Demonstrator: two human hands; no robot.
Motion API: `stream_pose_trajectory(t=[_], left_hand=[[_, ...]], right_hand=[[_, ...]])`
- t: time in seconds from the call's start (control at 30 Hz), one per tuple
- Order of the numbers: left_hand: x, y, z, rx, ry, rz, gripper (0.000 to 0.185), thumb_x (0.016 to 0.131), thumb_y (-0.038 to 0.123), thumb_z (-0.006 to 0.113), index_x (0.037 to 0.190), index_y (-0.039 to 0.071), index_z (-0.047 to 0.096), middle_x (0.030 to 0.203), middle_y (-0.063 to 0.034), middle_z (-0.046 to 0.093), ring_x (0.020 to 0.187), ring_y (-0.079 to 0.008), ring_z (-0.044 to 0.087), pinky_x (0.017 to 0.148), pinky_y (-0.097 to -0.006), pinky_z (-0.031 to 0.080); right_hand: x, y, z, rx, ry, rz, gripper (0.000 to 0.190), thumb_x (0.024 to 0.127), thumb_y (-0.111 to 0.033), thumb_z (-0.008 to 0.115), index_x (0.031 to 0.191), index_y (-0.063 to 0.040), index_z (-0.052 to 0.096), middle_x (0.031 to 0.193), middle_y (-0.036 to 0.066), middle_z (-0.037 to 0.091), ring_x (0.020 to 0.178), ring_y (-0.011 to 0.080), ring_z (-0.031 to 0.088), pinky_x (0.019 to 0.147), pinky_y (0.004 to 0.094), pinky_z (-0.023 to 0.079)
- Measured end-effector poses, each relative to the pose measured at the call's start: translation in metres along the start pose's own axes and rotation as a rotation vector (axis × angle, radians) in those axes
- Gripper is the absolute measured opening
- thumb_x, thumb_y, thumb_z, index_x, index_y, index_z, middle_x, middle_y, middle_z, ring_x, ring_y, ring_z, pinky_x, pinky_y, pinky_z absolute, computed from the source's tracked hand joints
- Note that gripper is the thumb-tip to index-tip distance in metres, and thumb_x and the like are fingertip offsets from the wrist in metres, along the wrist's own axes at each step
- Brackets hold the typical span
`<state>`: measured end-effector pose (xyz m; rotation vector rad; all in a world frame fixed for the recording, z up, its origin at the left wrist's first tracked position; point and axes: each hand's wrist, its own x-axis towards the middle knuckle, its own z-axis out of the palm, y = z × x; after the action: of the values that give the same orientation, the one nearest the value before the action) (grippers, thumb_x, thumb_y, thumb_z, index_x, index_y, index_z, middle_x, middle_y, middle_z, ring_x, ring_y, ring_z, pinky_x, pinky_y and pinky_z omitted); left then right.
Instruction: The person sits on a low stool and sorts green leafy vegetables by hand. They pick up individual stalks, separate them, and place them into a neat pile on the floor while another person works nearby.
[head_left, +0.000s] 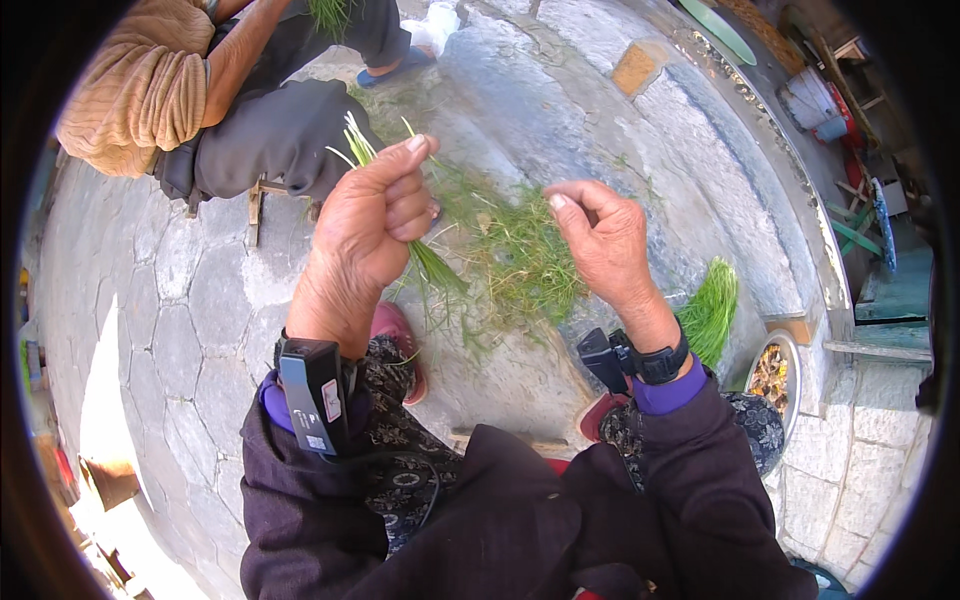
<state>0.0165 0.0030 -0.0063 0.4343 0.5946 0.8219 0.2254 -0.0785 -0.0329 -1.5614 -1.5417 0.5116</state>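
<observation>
My left hand is closed around a small bunch of thin green stalks, which look like chives. Their white ends stick out above the thumb, and the green blades hang below the fist. To the right, my right hand has its thumb and forefinger brought close together. Whether a fine blade sits between those fingertips, I cannot tell. Beneath and between both hands lies a loose heap of green and yellowish blades on the stone ground. A neat bundle of green stalks rests beyond my right wrist.
Another person sits at upper left, with green stalks near their hands. A wooden stool leg shows beneath them. A round basin with dry brownish bits stands at right. Farther right are a white bucket and a stone ledge.
</observation>
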Motion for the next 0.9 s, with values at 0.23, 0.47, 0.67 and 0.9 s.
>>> stream_pose_trajectory(t=[0.23, 0.47, 0.67, 0.9], left_hand=[[-0.005, -0.016, 0.013, 0.19, -0.004, 0.022, 0.017, 0.081, 0.015, 0.059, 0.089, 0.001, 0.055, 0.053, 0.0091, 0.032, 0.042, -0.0019, 0.025, 0.038, -0.0183, 0.018], [-0.008, -0.027, 0.025, 0.495, 0.053, 0.104, 0.025, 0.083, 0.022, 0.058, 0.095, 0.001, 0.057, 0.054, 0.0091, 0.031, 0.043, -0.0009, 0.024, 0.038, -0.0173, 0.018], [-0.007, -0.025, 0.018, 0.395, 0.037, 0.14, 0.028, 0.089, 0.028, 0.047, 0.089, 0.001, 0.057, 0.055, 0.0089, 0.03, 0.045, -0.0021, 0.024, 0.039, -0.0183, 0.019], [-0.003, -0.002, 0.0, -0.017, 0.065, 0.098, 0.028, 0.092, 0.027, 0.043, 0.092, 0.0, 0.052, 0.054, 0.0068, 0.024, 0.043, -0.0039, 0.02, 0.039, -0.0193, 0.018]], right_hand=[[0.002, -0.042, 0.044, 0.372, -0.054, -0.045, 0.025, 0.083, -0.021, 0.058, 0.092, 0.002, 0.058, 0.068, 0.007, 0.059, 0.064, 0.0108, 0.055, 0.058, 0.0259, 0.045], [0.006, -0.041, 0.035, 0.514, -0.146, 0.137, 0.023, 0.087, -0.019, 0.05, 0.077, 0.0, 0.058, 0.057, 0.001, 0.053, 0.049, 0.0054, 0.047, 0.045, 0.0216, 0.038], [0.002, -0.038, 0.025, 0.658, -0.338, 0.26, 0.025, 0.088, -0.02, 0.047, 0.078, 0.001, 0.058, 0.057, 0.0, 0.052, 0.045, 0.0035, 0.042, 0.042, 0.0182, 0.035], [-0.012, -0.043, -0.003, 0.921, -0.47, 0.451, 0.026, 0.088, -0.02, 0.049, 0.084, 0.004, 0.058, 0.059, 0.0, 0.049, 0.044, 0.0026, 0.039, 0.041, 0.0162, 0.032]])
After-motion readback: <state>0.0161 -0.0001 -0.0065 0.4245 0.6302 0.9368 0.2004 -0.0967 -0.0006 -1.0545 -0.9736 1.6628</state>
